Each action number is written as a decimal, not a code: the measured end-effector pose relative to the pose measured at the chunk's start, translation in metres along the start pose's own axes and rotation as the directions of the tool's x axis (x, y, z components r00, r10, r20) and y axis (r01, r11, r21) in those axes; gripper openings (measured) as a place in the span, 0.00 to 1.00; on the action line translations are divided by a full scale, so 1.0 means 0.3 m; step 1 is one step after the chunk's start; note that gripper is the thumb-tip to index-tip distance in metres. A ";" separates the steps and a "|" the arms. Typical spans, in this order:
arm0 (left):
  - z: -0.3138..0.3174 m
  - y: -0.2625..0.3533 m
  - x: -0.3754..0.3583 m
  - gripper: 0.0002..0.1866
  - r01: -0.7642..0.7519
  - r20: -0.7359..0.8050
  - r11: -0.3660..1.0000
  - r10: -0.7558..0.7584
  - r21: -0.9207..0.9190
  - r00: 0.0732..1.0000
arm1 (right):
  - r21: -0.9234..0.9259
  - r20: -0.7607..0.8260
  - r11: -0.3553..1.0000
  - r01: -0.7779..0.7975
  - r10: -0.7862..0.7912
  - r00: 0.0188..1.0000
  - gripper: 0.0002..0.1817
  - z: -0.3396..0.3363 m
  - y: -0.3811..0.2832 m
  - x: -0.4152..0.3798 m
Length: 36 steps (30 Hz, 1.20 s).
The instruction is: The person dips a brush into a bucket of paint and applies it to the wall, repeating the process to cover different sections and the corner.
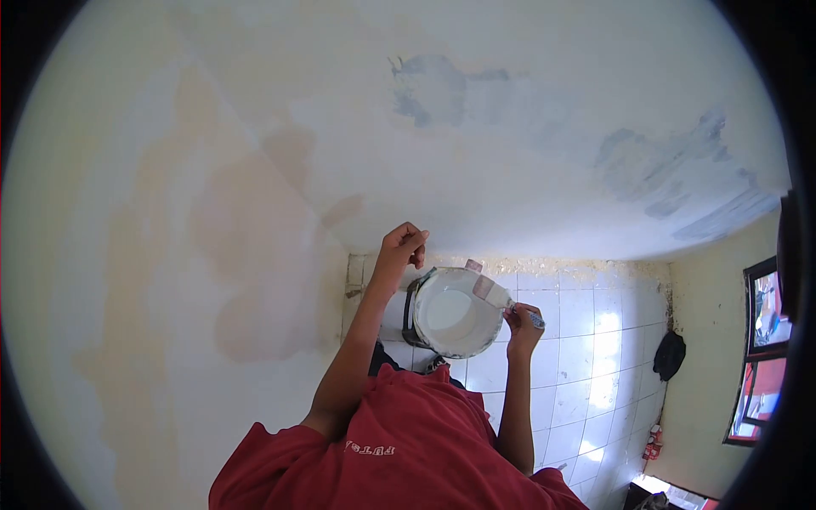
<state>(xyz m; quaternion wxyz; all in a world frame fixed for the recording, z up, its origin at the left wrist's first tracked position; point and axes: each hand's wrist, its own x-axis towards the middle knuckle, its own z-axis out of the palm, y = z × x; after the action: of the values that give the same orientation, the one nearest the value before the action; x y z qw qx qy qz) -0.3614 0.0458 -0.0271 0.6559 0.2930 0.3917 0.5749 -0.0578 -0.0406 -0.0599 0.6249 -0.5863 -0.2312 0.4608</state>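
My right hand grips the handle of a paintbrush. Its wide bristle end is over the right side of the rim of a white bucket. White paint lies inside the bucket, and smears mark the rim. To the upper left of the bucket, my left hand is raised near the wall with its fingers curled in, and nothing shows in them. A dark handle runs down the bucket's left side.
The wall ahead has grey patches, and the left wall has beige ones. White tiles cover the floor. A black bag-like thing sits by the right wall, below a dark-framed window. Red items stand farther down.
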 end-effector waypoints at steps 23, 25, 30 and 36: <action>-0.273 -1.195 -0.105 0.21 0.199 -0.373 0.659 0.134 0.726 0.918 | -0.364 0.213 0.927 -0.095 0.183 0.960 0.02 -0.164 0.827 0.243; -0.249 -1.184 -0.111 0.20 0.239 -0.418 0.593 0.184 0.769 0.889 | -0.365 0.236 0.924 -0.112 0.208 0.949 0.02 -0.172 0.837 0.246; -0.226 -1.140 -0.140 0.16 0.298 -0.516 0.674 0.145 0.676 0.844 | -0.409 0.272 0.910 -0.069 0.193 0.943 0.01 -0.176 0.872 0.235; -0.190 -1.093 -0.170 0.14 0.311 -0.516 0.676 0.120 0.668 0.848 | -0.439 0.303 0.897 -0.053 0.203 0.931 0.03 -0.188 0.893 0.230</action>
<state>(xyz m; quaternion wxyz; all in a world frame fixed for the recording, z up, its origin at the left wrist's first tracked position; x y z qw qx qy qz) -0.2396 -0.0630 -0.3216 0.3825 0.3414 0.7650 0.3897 -0.0602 -0.0416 -0.3423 0.4010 -0.6332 -0.3906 0.5345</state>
